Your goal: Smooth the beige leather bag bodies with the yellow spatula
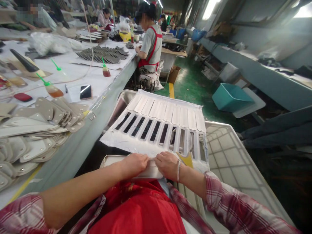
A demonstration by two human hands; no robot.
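Close together above my lap, my left hand point(135, 164) and my right hand point(168, 165) are both closed, pinching a small pale strip point(152, 159) between them. My fingers cover most of it. Just beyond my knuckles lies a white slotted board point(122, 140) with long openings. Along its far half runs a row of flat white strips point(168, 113) with rounded ends, side by side. Under my hands is a pale tray or box rim point(114, 159), partly hidden by my left forearm. A bracelet circles my right wrist.
The worktable point(97, 109) on my left carries stacked grey-white pieces point(36, 143), a glue bottle point(53, 90), a phone point(85, 92) and grey cut pieces point(102, 54). A pale crate point(226, 146) stands right, a teal bin point(231, 97) beyond. A co-worker point(151, 45) sits ahead.
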